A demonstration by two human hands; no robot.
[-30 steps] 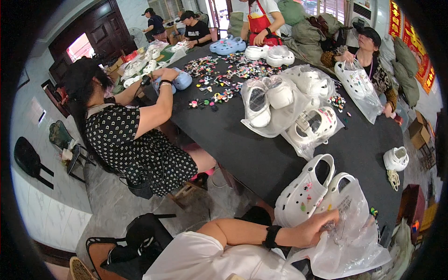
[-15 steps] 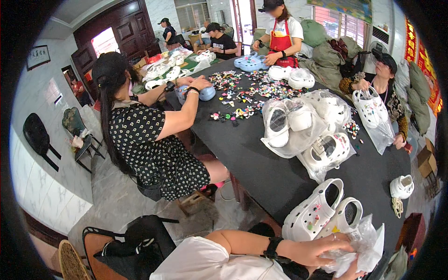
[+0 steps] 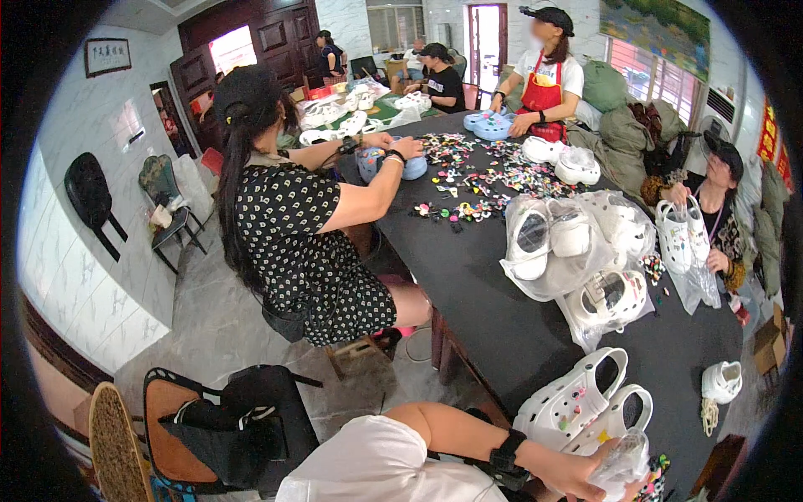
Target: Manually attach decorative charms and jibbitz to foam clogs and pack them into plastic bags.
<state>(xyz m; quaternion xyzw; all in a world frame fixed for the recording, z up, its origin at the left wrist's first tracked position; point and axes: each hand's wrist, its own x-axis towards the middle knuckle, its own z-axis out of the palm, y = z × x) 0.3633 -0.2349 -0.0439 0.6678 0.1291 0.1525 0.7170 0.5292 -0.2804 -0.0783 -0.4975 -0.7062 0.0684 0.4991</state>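
Near the lower edge, my left hand [image 3: 577, 473], a black watch on its wrist, is closed on a crumpled clear plastic bag [image 3: 626, 462]. Just beyond it on the black table [image 3: 468, 284] stands a pair of white clogs [image 3: 565, 402] with small coloured charms on the straps. The nearer clog is partly covered by my hand and the bag. Of my right hand, only a sliver may show beside the bag at the bottom edge; its fingers are hidden. Colourful charms [image 3: 657, 477] lie by the bag.
Bagged white clogs [image 3: 569, 230] are heaped mid-table, with loose charms [image 3: 477, 171] beyond. A single white shoe [image 3: 721, 382] sits near the right edge. A person in a dotted dress [image 3: 293, 243] handles blue clogs on the left; another, far right, holds bagged clogs. A chair [image 3: 180, 427] stands lower left.
The plastic bag is more bunched up and lower, and my right hand has nearly gone from view. The whole scene has shifted right as my head turned. The right-hand person's bagged clogs hang straighter.
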